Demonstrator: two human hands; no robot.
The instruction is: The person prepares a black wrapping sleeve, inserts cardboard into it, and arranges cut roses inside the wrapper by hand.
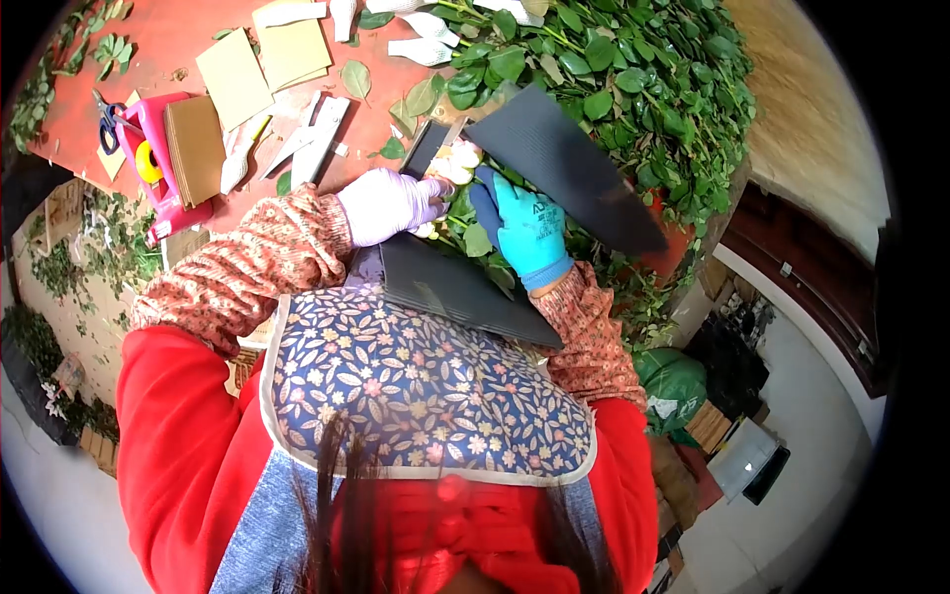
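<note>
My left hand (388, 206), in a thin lavender glove, has its fingers bent around the near side of some pale pink roses (457, 161). My right hand (531, 230) wears a teal work glove with dark blue on the fingers. It closes over the leafy rose stems (477, 241) just below the blooms; the fingertips are partly hidden. The roses lie between two sloping black ribbed panels, the far panel (574, 168) and the near panel (460, 292), with a small upright plate (426, 148) at the flower end.
A heap of leafy stems (643, 89) covers the table's right side. White mesh sleeves (421, 49) and cardboard sheets (236, 79) lie at the back. On the left are a pink tape dispenser (163, 163), scissors (109, 124), a marker (259, 127) and a white stapler-like tool (319, 139).
</note>
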